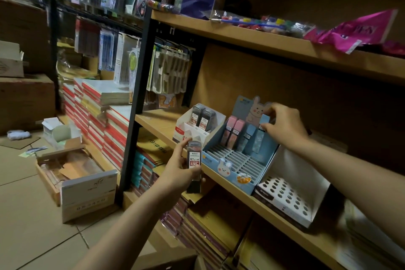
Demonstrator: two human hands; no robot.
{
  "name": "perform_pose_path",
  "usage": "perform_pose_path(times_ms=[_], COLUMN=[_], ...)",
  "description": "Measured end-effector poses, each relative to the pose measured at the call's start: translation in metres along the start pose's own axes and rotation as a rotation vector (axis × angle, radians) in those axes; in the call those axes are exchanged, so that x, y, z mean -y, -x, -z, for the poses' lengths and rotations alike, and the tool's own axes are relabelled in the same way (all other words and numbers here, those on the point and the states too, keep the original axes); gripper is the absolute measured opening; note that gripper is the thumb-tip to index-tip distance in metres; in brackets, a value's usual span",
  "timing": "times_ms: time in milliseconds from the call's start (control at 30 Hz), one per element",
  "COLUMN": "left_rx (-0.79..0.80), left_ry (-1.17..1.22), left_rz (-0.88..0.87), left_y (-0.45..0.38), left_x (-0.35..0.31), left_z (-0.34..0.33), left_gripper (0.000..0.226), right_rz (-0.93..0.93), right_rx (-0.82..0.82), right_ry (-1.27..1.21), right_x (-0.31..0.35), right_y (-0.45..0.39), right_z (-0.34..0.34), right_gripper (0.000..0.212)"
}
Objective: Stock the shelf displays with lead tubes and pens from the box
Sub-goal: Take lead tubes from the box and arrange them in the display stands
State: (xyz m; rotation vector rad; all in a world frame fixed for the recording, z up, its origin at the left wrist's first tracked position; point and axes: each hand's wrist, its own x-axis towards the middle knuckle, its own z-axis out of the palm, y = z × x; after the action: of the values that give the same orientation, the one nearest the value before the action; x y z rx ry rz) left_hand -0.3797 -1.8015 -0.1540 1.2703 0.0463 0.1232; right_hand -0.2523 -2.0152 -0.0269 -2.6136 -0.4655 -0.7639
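My left hand (178, 171) is shut on dark grey lead tubes (194, 161) with a red and white label, held in front of the shelf edge. My right hand (282, 126) pinches a light blue lead tube (263, 126) standing in the back row of the blue bunny display (221, 155). Two pink tubes (232, 130) and another blue tube (247, 138) stand beside it. A white display (186, 126) to the left holds two grey tubes (202, 117). To the right, a white display with round holes (285, 197) has nothing in it.
The wooden shelf (157, 120) carries the displays; a shelf above (252, 39) holds paint pots and a pink packet. An open box (72, 173) lies on the tiled floor at left, beside notebook stacks (98, 116). More stock fills the lower shelf.
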Motion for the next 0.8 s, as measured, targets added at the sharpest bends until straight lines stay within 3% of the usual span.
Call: perform_pose_path(times_ms=[267,567,800], left_rx=[-0.053,-0.053,-0.079], left_ry=[-0.091,-0.028,-0.054], left_rz=[-0.047,-0.028,-0.037], left_y=[-0.010,-0.013,-0.012], left_x=[0.010,0.013,0.014], left_z=[0.005,0.004,0.005], left_gripper=[0.069,0.069,0.072], right_rz=[-0.062,-0.031,0.000], right_rx=[0.037,0.009,-0.002], right_ry=[0.047,-0.002,0.141], right_x=[-0.010,-0.012,-0.016], right_y=[-0.003,-0.005,-0.002], right_z=[-0.021,-0.035,-0.042], right_gripper=[0.032,0.031,0.024])
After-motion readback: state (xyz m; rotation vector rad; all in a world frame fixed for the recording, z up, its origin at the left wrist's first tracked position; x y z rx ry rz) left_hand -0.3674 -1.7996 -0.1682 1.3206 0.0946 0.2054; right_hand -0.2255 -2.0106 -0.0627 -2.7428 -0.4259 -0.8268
